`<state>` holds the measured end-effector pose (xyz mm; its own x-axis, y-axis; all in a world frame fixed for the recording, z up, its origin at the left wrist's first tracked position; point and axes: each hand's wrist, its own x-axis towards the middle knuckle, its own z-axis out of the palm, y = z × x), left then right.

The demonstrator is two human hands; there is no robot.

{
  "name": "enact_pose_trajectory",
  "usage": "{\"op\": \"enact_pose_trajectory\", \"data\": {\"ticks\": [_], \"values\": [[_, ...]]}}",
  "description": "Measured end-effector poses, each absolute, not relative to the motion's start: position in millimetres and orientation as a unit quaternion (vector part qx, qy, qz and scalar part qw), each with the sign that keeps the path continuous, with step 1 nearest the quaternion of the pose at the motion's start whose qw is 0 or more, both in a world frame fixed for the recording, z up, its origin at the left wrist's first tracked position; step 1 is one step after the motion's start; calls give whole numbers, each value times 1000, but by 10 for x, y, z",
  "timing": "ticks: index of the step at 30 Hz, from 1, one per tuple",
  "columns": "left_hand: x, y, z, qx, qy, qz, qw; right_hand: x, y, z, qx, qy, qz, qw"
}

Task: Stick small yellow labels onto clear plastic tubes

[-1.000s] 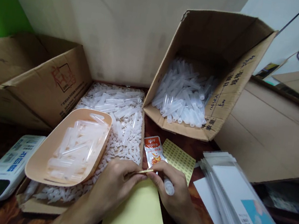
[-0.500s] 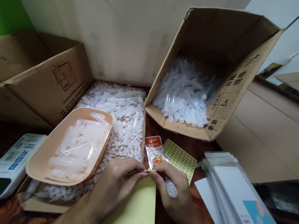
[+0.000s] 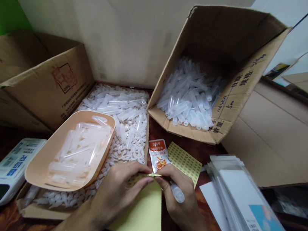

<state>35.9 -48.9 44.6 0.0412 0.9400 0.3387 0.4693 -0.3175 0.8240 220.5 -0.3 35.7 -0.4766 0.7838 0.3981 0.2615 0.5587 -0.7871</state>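
My left hand (image 3: 121, 187) is closed, thumb and forefinger pinching the top edge of a yellow sticker sheet (image 3: 145, 217). The lower part of this sheet looks plain, and a dotted patch shows behind the left fingers. At the same edge the fingertips of my right hand (image 3: 181, 196) are pinched together, almost meeting the left ones. A translucent plastic tube (image 3: 176, 192) is tucked in the right hand, one end sticking out toward me. Whatever small piece lies between the fingertips is too small to make out. Beyond the hands lie a second dotted sticker sheet (image 3: 184, 160) and a food packet (image 3: 158, 154).
An orange basket (image 3: 40, 160) of clear tubes sits on a tray of small white plastic pieces (image 3: 129, 146). Behind, a tilted cardboard box (image 3: 225, 135) holds many tubes. Another box (image 3: 47, 81), a white device (image 3: 5, 175) and stacked plastic sleeves (image 3: 241, 204) flank the work area.
The sheet's edge between my fingertips has bent up slightly, and more of the dotted side shows by the left fingers. Both hands stay nearly in place; the view shifts slightly.
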Motion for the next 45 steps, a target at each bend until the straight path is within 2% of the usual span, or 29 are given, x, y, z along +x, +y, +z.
{"op": "enact_pose_trajectory", "data": {"ticks": [18,45], "values": [[348,-472,509,630,514,456,363,2203,-9,381,-315,-803,315,396],[333,-471,502,658,509,452,321,2219,10,429,-285,-820,292,402]]}}
